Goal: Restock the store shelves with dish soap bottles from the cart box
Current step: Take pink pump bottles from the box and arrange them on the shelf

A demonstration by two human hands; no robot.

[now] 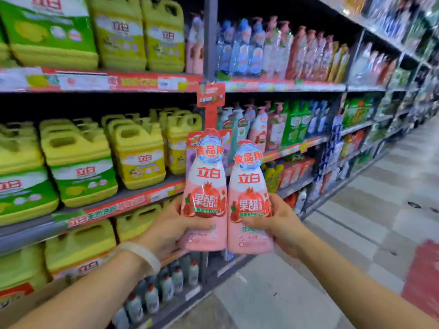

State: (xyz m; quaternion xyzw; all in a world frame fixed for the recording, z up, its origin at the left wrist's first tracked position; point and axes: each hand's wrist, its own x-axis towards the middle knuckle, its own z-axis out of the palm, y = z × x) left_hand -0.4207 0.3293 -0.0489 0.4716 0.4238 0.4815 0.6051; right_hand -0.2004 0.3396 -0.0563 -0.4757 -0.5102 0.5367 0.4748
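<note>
pink and white, two dish soap bottles stand upright side by side, touching, held up near the shelves [147, 191]; the left hand [171, 230] grips the left bottle [205, 193] low on its body; the right hand [282, 227] grips the right bottle [250, 200] likewise; yellow jugs [137, 155] fill the shelves at left.

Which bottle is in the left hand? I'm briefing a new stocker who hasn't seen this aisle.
Start at the grey shelf upright between the yellow jugs and the pump bottles. In front of it two pink-and-white pomegranate bottles are held up side by side. The left hand grips the left bottle, whose cap sits higher than that of the right bottle.
</note>
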